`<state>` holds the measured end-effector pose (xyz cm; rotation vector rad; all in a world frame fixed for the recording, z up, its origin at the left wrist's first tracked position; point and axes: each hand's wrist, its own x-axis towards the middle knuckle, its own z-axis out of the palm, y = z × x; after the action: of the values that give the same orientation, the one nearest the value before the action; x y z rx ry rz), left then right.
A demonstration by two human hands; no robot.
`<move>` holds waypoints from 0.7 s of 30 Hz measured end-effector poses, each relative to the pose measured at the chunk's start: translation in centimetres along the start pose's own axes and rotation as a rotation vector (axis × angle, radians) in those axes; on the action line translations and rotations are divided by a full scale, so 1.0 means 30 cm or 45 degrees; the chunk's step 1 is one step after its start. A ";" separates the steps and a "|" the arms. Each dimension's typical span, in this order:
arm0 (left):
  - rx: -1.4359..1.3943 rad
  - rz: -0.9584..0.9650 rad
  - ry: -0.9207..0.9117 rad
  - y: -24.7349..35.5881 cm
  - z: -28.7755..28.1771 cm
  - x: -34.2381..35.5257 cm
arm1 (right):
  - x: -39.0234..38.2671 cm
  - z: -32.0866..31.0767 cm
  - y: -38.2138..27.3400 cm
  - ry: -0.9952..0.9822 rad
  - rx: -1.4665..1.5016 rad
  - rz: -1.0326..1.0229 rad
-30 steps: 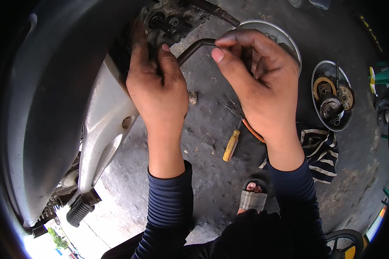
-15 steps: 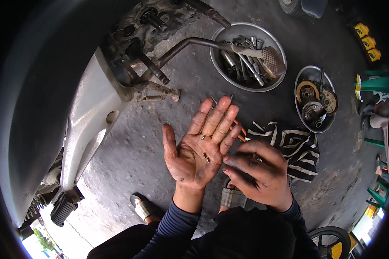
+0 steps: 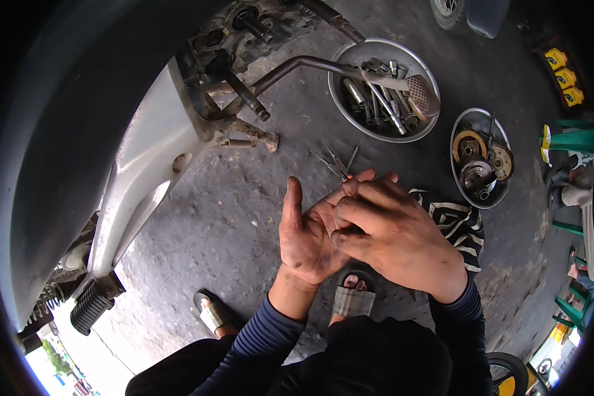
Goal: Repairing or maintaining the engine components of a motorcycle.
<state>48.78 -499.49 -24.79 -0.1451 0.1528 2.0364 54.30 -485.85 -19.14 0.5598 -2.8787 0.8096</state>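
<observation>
My left hand (image 3: 310, 237) is turned palm up below the engine, thumb out and fingers extended, partly covered. My right hand (image 3: 393, 247) is curled over that palm, thumb and fingertips closed together on it; what they pinch is hidden. Behind my fingers lie pliers (image 3: 338, 165) on the floor. The greasy engine (image 3: 251, 39) of a motorbike with shafts, a bent pedal lever (image 3: 303, 63) and silver frame piece (image 3: 138, 165) fills the upper left.
A steel bowl of tools (image 3: 346, 115) and a smaller oval bowl of round parts (image 3: 467, 191) sit ahead right. A striped cloth (image 3: 462, 231) lies beside my right hand. Green stools (image 3: 574, 138), yellow packages (image 3: 564, 76) and a wheel (image 3: 449, 13) stand along the edges.
My hands left the engine and met lower down. A half second ago small brass-coloured pieces showed on my left palm; now my right hand covers it, and both hands sit slightly rightward.
</observation>
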 end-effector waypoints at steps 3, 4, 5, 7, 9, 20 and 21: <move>-0.002 -0.062 0.102 0.009 0.000 -0.021 | 0.018 0.014 -0.003 -0.120 -0.028 -0.067; -0.024 -0.094 0.141 0.007 -0.002 -0.025 | 0.020 0.015 -0.004 -0.196 -0.033 -0.100; -0.078 -0.131 0.265 0.000 -0.014 -0.032 | 0.017 0.013 -0.010 -0.254 -0.042 -0.113; -0.120 -0.183 0.301 -0.012 -0.039 -0.041 | 0.019 0.016 -0.021 -0.357 -0.042 -0.112; -0.169 -0.217 0.397 -0.027 -0.056 -0.044 | 0.008 0.019 -0.010 -0.457 -0.061 -0.138; 1.249 0.492 0.675 0.123 0.039 0.019 | -0.527 0.083 0.040 -0.205 1.594 0.567; 1.660 0.735 0.691 0.150 0.068 0.060 | -0.578 0.099 0.027 -0.251 1.721 0.618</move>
<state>43.89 -499.60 -22.89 0.2021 1.9606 1.9776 70.09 -481.18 -25.39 -0.0642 -2.1632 2.8599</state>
